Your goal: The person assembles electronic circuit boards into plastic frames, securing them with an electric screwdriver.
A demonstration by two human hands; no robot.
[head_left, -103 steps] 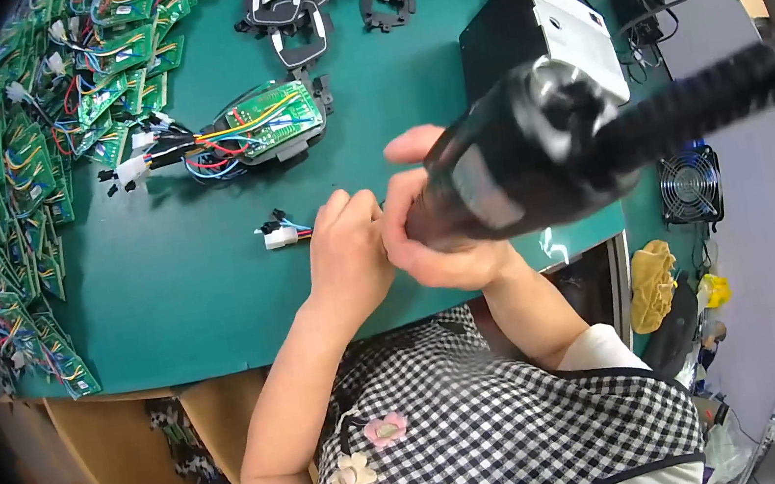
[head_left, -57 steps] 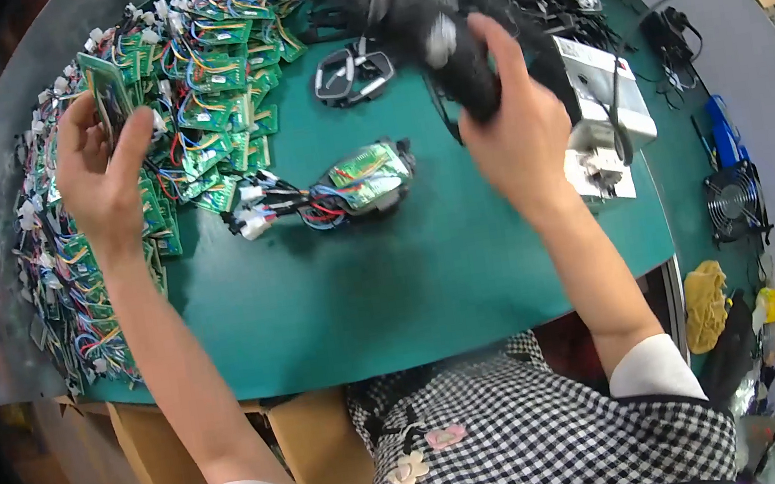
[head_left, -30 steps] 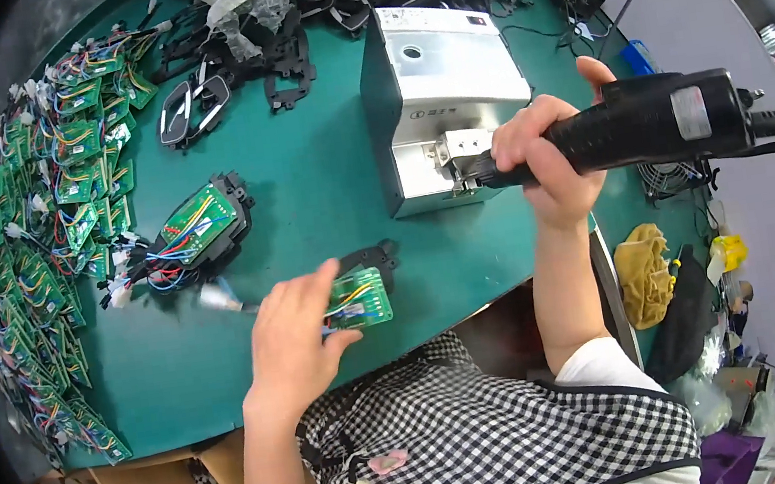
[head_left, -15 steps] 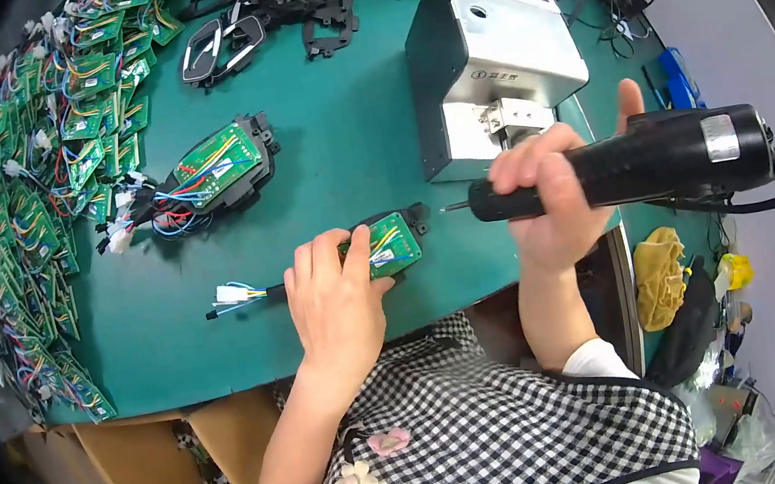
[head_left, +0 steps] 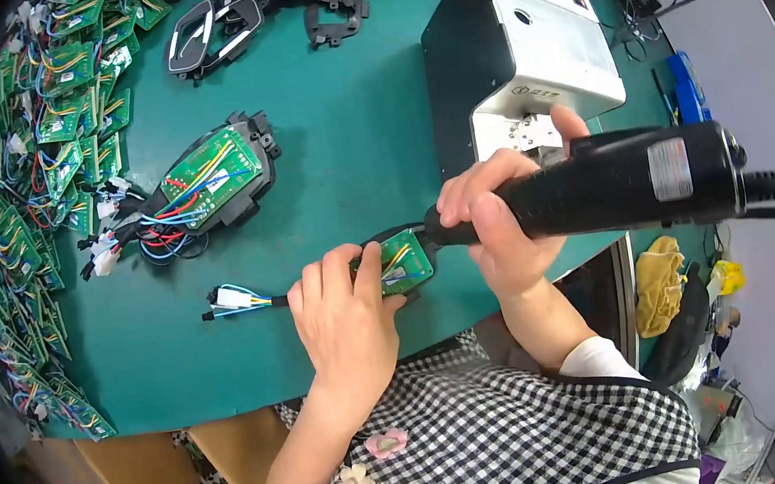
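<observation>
My left hand (head_left: 344,322) is closed on a green circuit board (head_left: 407,261) seated on a black plastic housing, pressing it to the table near the front edge. A short wire lead with a white connector (head_left: 237,296) sticks out to the left of that hand. In my right hand (head_left: 504,226) is a black electric screwdriver (head_left: 617,185), lying almost level. Its front end meets the right end of the housing; the bit's tip is hidden there. Further back on the left lies a second circuit board (head_left: 218,177) on a black housing, with wires and connectors attached.
A white and black box-shaped machine (head_left: 518,45) stands behind my right hand. Many wired circuit boards (head_left: 7,246) are heaped along the left side. Black plastic frames (head_left: 215,33) lie at the back of the green table (head_left: 341,120). A yellow cloth (head_left: 659,283) lies at the right.
My right hand has brought the screwdriver left, so its front end now reaches the housing. The left hand still holds the board, and the whole view has shifted slightly.
</observation>
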